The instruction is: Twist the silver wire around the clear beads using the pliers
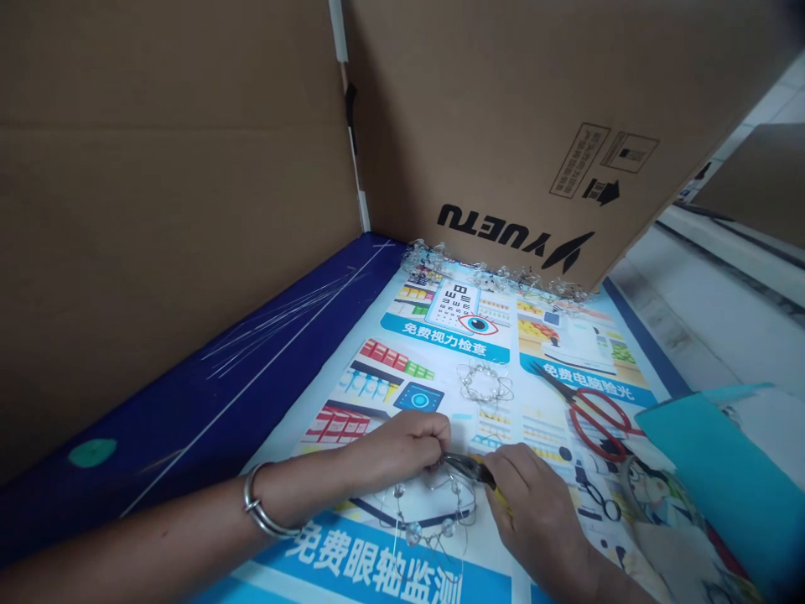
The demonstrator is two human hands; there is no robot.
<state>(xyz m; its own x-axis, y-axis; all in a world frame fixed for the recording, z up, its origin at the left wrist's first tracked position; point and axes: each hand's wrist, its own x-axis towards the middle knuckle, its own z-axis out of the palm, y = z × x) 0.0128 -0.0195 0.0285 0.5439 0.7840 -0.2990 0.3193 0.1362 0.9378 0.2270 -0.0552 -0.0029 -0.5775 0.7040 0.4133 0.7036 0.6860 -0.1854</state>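
Note:
My left hand [396,449], with a silver bangle on its wrist, is closed in a pinch on a thin wire strung with clear beads [428,516]. My right hand [534,503] is closed around small pliers [469,468] with yellow handles. The pliers' tip meets the wire right by my left fingers. The beaded wire loops down over the printed poster [402,335] below my hands. A finished ring of wire and beads [484,382] lies on the poster just beyond my hands.
Red-handled scissors [591,411] lie to the right. A row of beaded wire pieces [496,275] lines the foot of the cardboard box [534,126]. Loose thin wires [283,315] lie on the blue surface at left. A teal sheet [723,470] is at right.

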